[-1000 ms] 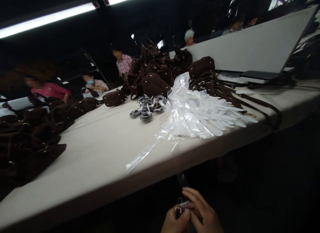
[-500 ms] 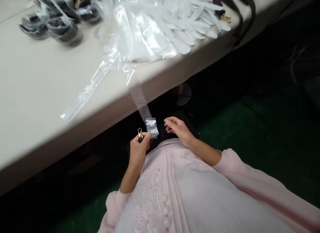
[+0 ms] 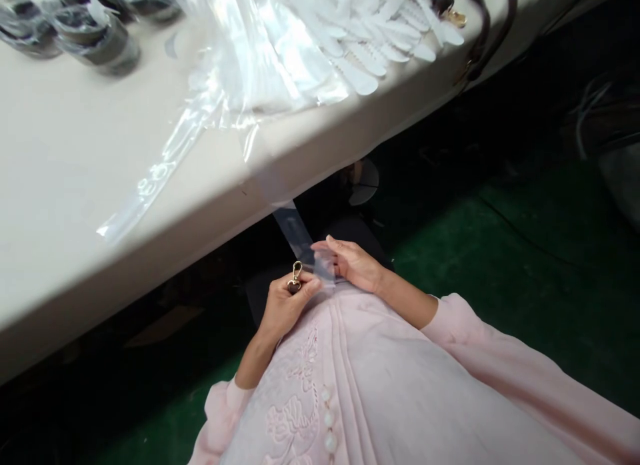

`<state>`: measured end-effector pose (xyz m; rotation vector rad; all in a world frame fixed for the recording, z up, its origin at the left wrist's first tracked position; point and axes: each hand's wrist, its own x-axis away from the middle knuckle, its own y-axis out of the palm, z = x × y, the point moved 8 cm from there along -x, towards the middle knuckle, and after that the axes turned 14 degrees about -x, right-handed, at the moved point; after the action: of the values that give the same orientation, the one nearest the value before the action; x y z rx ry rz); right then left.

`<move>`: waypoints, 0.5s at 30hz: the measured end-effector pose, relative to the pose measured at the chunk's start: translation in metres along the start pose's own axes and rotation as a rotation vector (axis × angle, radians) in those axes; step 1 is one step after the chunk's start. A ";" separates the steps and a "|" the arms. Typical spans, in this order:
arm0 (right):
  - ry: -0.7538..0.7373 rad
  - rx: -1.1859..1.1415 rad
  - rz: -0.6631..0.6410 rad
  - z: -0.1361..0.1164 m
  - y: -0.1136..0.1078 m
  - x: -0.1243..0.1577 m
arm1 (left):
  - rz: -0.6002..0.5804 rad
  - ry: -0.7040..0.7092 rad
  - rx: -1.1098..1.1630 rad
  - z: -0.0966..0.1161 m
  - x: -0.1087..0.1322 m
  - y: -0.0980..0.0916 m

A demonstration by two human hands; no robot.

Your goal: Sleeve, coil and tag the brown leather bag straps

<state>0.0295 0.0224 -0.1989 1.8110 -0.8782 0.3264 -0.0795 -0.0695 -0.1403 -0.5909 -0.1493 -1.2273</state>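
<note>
Pinching a gold snap hook (image 3: 295, 276) in the left hand (image 3: 285, 307), the person had the right hand (image 3: 354, 265) loosely spread on a clear plastic sleeve (image 3: 324, 268) just beside it, both held low over their pink top (image 3: 400, 392) below the bench (image 3: 100, 178) edge, handy for working close up.

The clasp (image 3: 295, 277) is gold, and the plastic strip (image 3: 295, 233) is clear. The top (image 3: 400, 385) is pale pink, with tone-on-tone floral embroidery (image 3: 293, 418) and a row of pearly white buttons (image 3: 329, 418). The tabletop (image 3: 100, 165) is cream, the tags (image 3: 363, 58) white, the floor (image 3: 525, 272) dark green.
</note>
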 end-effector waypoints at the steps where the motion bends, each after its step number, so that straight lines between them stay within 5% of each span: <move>1: 0.032 -0.029 -0.010 -0.001 0.001 -0.004 | -0.081 0.016 0.016 0.002 0.002 0.006; 4: 0.157 -0.073 -0.163 -0.006 0.028 -0.016 | -0.289 0.000 0.037 0.001 0.008 0.023; 8: 0.213 -0.136 -0.575 -0.034 0.095 -0.006 | -0.396 -0.044 0.005 -0.011 0.010 0.035; 11: -0.011 -0.134 -0.688 -0.077 0.117 0.012 | -0.404 -0.059 -0.019 -0.027 0.010 0.033; 15: -0.336 -0.055 -0.623 -0.133 0.105 0.038 | -0.283 -0.108 -0.138 -0.057 0.001 0.013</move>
<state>0.0063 0.1066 -0.0482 2.0130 -0.4928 -0.4024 -0.0783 -0.0960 -0.1922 -0.7755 -0.2463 -1.4880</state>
